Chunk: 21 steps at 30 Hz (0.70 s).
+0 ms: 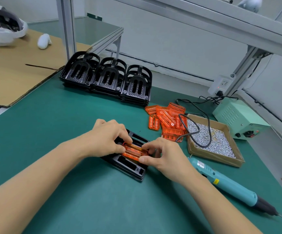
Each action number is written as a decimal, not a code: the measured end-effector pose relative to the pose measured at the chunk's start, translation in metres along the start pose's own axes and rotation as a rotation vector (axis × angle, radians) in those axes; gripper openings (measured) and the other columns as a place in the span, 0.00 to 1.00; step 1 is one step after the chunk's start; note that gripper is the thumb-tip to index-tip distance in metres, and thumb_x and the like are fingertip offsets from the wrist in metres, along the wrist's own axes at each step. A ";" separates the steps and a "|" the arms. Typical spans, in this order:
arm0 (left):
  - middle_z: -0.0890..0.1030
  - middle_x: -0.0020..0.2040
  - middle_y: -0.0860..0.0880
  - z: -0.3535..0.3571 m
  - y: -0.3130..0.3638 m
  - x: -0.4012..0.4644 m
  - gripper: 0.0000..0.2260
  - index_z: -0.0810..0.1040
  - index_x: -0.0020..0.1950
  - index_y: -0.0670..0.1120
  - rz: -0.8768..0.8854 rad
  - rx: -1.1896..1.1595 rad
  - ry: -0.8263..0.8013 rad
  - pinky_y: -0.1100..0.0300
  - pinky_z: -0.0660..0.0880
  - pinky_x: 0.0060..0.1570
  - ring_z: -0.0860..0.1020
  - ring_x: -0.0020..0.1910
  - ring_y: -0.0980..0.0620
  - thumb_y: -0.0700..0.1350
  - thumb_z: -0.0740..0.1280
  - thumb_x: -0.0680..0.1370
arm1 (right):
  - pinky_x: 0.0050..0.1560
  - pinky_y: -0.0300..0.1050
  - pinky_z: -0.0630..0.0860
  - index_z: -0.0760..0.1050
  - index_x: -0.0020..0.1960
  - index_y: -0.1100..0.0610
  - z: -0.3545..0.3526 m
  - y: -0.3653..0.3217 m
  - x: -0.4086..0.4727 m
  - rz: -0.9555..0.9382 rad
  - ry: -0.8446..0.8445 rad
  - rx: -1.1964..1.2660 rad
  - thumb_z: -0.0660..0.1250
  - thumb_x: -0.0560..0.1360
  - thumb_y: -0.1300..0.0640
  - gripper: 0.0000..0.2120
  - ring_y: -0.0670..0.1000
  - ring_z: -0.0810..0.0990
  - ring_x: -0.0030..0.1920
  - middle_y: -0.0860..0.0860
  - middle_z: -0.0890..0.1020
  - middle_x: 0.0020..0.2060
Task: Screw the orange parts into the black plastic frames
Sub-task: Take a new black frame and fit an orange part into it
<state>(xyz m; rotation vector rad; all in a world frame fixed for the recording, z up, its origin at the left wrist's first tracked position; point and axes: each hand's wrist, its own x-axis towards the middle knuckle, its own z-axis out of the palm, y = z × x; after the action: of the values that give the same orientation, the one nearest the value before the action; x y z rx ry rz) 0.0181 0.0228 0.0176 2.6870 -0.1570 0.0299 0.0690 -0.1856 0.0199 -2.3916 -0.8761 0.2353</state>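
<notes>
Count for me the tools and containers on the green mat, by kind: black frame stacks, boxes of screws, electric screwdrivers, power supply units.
Black frame stacks: 3
Box of screws: 1
Electric screwdriver: 1
Power supply unit: 1
Total: 6

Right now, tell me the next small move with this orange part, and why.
Probably press the orange part flat into the black frame and square it up. Both the left hand and right hand pinch it over the frame, no screw shows in it, and the electric screwdriver lies untouched on the mat beside the screw box.
</notes>
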 end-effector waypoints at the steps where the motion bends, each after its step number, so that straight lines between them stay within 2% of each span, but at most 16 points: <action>1: 0.71 0.48 0.64 0.002 0.001 0.001 0.12 0.79 0.56 0.62 -0.001 0.035 0.008 0.60 0.51 0.56 0.65 0.58 0.61 0.50 0.69 0.75 | 0.48 0.47 0.73 0.81 0.56 0.48 0.001 0.000 0.000 -0.009 0.006 -0.019 0.76 0.69 0.47 0.17 0.44 0.73 0.40 0.43 0.75 0.40; 4: 0.68 0.45 0.66 0.005 0.003 0.004 0.10 0.79 0.55 0.63 0.011 0.126 0.037 0.60 0.49 0.53 0.64 0.55 0.60 0.51 0.68 0.75 | 0.47 0.45 0.71 0.79 0.59 0.47 0.002 -0.001 -0.003 -0.059 0.013 -0.118 0.73 0.71 0.44 0.18 0.44 0.71 0.41 0.40 0.70 0.39; 7: 0.71 0.49 0.62 0.009 0.004 0.001 0.09 0.79 0.55 0.60 0.060 0.211 0.084 0.58 0.51 0.55 0.66 0.55 0.58 0.50 0.65 0.77 | 0.45 0.43 0.67 0.78 0.61 0.47 0.002 -0.002 -0.006 -0.087 -0.013 -0.176 0.72 0.72 0.43 0.20 0.45 0.70 0.43 0.39 0.67 0.38; 10: 0.72 0.54 0.59 0.011 0.004 -0.004 0.12 0.77 0.60 0.62 0.079 0.212 0.103 0.58 0.55 0.54 0.66 0.56 0.56 0.52 0.62 0.78 | 0.44 0.42 0.67 0.78 0.61 0.48 0.003 -0.004 -0.008 -0.098 0.020 -0.196 0.72 0.72 0.45 0.19 0.46 0.71 0.42 0.41 0.69 0.39; 13: 0.73 0.54 0.59 0.008 0.002 -0.009 0.14 0.75 0.63 0.61 0.052 0.153 0.080 0.59 0.58 0.54 0.66 0.55 0.57 0.54 0.62 0.78 | 0.43 0.39 0.66 0.79 0.60 0.50 0.007 -0.004 -0.013 -0.136 0.071 -0.162 0.73 0.72 0.47 0.19 0.43 0.71 0.38 0.41 0.69 0.40; 16: 0.74 0.54 0.59 0.003 0.002 -0.012 0.13 0.77 0.62 0.59 0.049 0.148 0.054 0.58 0.62 0.57 0.68 0.55 0.56 0.51 0.64 0.78 | 0.43 0.36 0.66 0.79 0.61 0.52 0.007 -0.002 -0.015 -0.137 0.064 -0.096 0.73 0.71 0.48 0.20 0.40 0.71 0.36 0.39 0.71 0.40; 18: 0.76 0.53 0.57 0.001 0.003 -0.014 0.11 0.79 0.57 0.56 0.052 0.180 0.046 0.57 0.65 0.55 0.69 0.55 0.54 0.49 0.65 0.77 | 0.43 0.37 0.69 0.80 0.61 0.52 0.006 -0.002 -0.012 -0.123 0.021 -0.060 0.75 0.70 0.48 0.21 0.40 0.72 0.36 0.42 0.74 0.43; 21: 0.73 0.53 0.61 0.000 0.004 -0.017 0.13 0.79 0.59 0.57 0.037 0.138 0.062 0.62 0.66 0.52 0.71 0.52 0.58 0.50 0.68 0.74 | 0.44 0.38 0.70 0.81 0.59 0.52 0.006 -0.004 -0.008 -0.116 0.004 -0.027 0.77 0.69 0.48 0.21 0.42 0.73 0.36 0.45 0.78 0.46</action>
<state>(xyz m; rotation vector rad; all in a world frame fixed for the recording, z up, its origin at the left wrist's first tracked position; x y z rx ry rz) 0.0006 0.0212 0.0190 2.8162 -0.1913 0.1396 0.0591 -0.1858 0.0169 -2.3553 -1.0181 0.1747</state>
